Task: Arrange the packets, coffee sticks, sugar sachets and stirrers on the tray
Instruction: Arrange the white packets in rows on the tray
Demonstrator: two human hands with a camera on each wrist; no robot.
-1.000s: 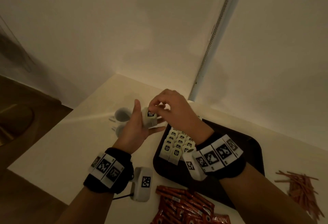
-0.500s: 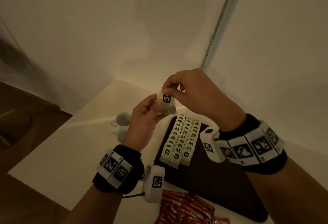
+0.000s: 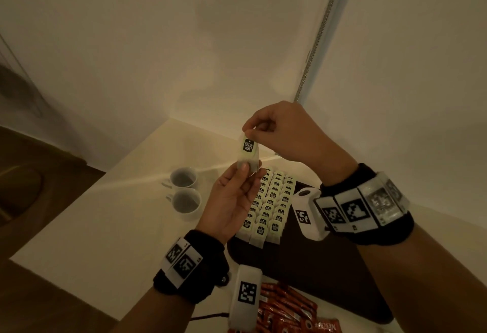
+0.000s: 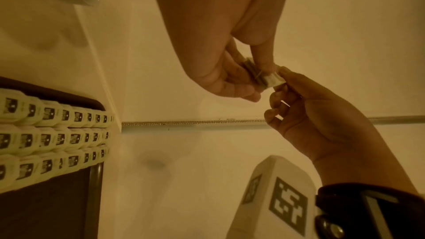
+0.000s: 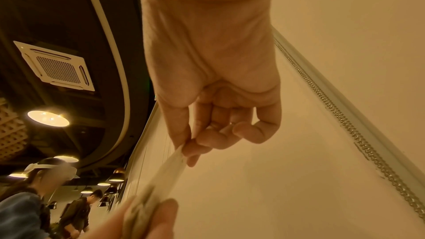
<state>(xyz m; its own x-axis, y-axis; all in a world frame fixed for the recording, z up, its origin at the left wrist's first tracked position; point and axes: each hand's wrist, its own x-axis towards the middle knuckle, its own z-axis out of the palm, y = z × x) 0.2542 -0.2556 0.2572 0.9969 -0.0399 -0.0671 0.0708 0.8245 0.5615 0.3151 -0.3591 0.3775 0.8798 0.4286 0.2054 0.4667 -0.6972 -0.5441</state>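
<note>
- Pale tea packets [image 3: 271, 208] fill three neat rows at the left end of the dark tray [image 3: 329, 274].
- Both hands, left hand [image 3: 232, 201] and right hand [image 3: 284, 132], pinch one more tea packet [image 3: 249, 156] above the tray.
- Red coffee sticks [image 3: 287, 311] lie on the desk [image 3: 105, 227], not yet arranged; sugar and stirrers are out of sight.

a: how are the packets [image 3: 271, 202] located?
b: three rows are laid on the left part of the tray [image 3: 324, 274].
a: and the cups [image 3: 184, 190]?
b: two are placed left of the tray, on the table [image 3: 100, 222]. the coffee sticks [image 3: 287, 311] are found before the tray.
</note>
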